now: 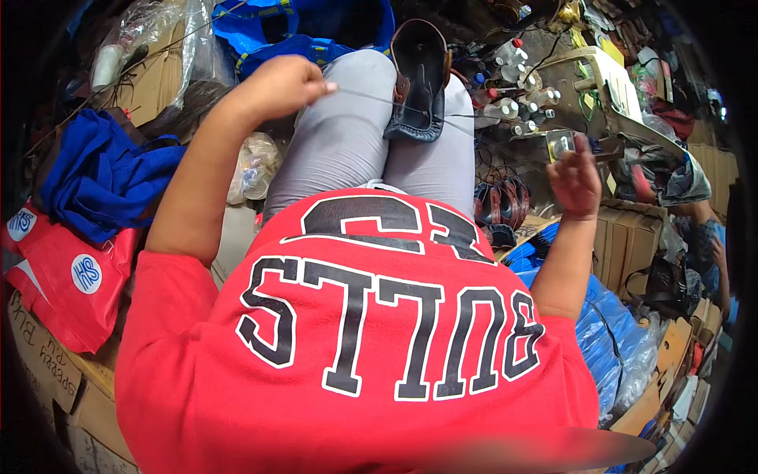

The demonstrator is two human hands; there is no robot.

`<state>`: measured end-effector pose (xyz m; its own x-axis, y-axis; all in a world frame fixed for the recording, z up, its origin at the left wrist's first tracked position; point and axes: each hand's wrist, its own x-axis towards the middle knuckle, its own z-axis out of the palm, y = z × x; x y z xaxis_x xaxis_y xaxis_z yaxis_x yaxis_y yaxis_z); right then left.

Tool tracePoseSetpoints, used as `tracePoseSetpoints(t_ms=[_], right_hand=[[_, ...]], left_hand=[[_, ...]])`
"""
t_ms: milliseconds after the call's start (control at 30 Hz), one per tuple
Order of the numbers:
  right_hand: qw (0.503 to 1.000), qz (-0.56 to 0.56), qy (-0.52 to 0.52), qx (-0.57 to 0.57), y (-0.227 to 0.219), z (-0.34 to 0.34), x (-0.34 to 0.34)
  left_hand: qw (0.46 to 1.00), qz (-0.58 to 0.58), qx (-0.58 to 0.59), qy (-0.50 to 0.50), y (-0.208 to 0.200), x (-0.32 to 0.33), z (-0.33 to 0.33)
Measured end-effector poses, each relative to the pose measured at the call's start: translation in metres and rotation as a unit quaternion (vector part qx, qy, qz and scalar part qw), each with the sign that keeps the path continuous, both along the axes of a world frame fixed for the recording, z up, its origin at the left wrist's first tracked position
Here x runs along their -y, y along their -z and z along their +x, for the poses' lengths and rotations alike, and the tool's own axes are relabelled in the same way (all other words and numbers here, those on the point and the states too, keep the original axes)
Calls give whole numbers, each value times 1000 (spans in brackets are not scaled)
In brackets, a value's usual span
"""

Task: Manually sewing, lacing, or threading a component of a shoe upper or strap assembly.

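A dark leather shoe point(421, 83) rests on my thighs, its opening facing up and brown leather showing at its edge. From its left side a thin dark thread point(367, 96) stretches taut to my left hand point(286, 85), whose fingers are pinched on it. Another length of thread leaves the shoe's right side toward my right hand point(575, 180). That hand is raised out to the right with its fingers curled closed. Its end of the thread is hard to follow against the clutter.
Several small bottles point(513, 107) stand right of my knees, near a pale plastic container point(616, 83). Brown strappy footwear point(504, 201) lies beside my right thigh. A blue bag point(316, 31) is beyond my left knee; blue cloth point(106, 170) and a red bag point(75, 276) lie left.
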<state>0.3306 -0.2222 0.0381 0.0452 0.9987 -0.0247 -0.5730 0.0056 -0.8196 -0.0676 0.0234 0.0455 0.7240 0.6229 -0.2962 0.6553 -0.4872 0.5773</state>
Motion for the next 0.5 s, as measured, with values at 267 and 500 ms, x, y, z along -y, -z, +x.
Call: tracePoseSetpoints(t_ms=[267,500], right_hand=[[701,-214,-17,680,79,-59,-22],[570,-139,45,809,112,-25,29]], left_hand=[[573,-539,604,-131,18,29,68],[638,-514,520,-242,46,-8,28]])
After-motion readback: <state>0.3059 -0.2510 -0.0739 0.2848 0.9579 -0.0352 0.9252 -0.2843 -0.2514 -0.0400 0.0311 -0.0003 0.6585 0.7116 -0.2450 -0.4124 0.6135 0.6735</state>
